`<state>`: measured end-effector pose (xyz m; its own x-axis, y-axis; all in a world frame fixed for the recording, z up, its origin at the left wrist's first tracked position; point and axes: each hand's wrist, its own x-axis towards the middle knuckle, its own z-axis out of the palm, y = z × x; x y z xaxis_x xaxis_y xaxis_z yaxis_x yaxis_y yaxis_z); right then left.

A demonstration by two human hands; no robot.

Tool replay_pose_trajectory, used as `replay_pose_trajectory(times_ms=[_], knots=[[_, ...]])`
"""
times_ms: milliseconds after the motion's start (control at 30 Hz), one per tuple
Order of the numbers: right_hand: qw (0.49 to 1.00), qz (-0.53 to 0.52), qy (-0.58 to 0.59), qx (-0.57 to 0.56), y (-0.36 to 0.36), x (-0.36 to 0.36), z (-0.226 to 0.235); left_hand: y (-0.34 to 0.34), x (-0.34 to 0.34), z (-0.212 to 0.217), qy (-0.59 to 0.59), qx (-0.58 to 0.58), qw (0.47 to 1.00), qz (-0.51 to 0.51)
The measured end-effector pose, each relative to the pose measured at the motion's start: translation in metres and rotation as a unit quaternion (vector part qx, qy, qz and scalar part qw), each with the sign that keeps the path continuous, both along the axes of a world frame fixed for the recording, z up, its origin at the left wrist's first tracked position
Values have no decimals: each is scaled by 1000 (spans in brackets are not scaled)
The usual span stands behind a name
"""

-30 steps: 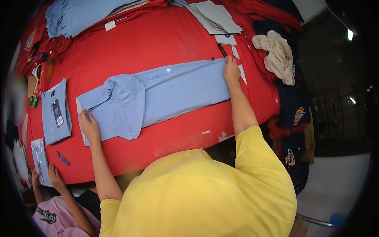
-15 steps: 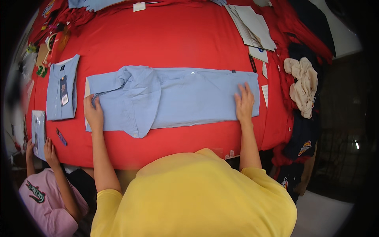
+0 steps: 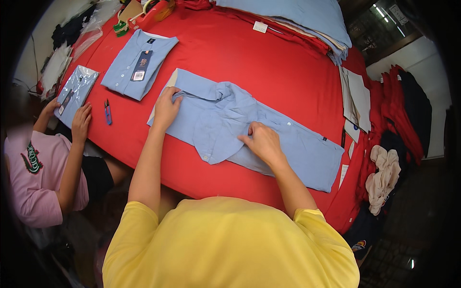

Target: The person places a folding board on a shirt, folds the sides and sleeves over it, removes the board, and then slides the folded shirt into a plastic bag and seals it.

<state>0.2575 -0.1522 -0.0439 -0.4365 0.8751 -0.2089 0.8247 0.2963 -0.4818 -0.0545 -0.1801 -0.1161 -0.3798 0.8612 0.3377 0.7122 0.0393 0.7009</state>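
A light blue shirt point(image 3: 302, 153) lies partly folded, stretched slantwise across the red cloth. A pale board-like edge shows at its left end, and one bunched sleeve point(image 3: 223, 125) crosses its middle, cuff toward me. My left hand point(image 3: 166, 109) is at the left end, fingers curled over the folded layer and its thumb on the cloth. At the bunched sleeve's right side, my right hand point(image 3: 265, 143) rests with fingers bent and a gap between thumb and forefinger. Its fingertips touch the fabric; the remaining fingers are partly hidden.
Left of the shirt lies a folded blue shirt point(image 3: 127, 72) with a dark tag. Blue thread snips point(image 3: 107, 113) lie nearby. A co-worker's hands point(image 3: 80, 122) hold a bagged shirt point(image 3: 77, 91). Stacked blue garments point(image 3: 297, 19) are at the back; papers point(image 3: 355, 98) lie at the right.
My right hand has moved left from the shirt's far right end to the bunched sleeve. My left hand stays at the left end. The view has turned, so the shirt now appears slanted.
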Motion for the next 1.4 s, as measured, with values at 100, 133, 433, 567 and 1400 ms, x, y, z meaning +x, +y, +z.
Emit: replay_pose_trajectory(times_ms=[100,133,433,567,1400], knots=[[978,-31,205,-17,25,4,-1,1,-2,2,-2,-6,1000,-10],[946,-35,315,-69,37,10,7,1,-2,0,-5,2,1000,-5],[951,56,301,-26,22,118,74,0,2,-14,8,49,999,2],[956,-69,146,246,-24,114,19,-1,3,-18,-3,50,999,-17],[967,5,1,254,63,78,-14,3,6,-9,8,53,998,-26]])
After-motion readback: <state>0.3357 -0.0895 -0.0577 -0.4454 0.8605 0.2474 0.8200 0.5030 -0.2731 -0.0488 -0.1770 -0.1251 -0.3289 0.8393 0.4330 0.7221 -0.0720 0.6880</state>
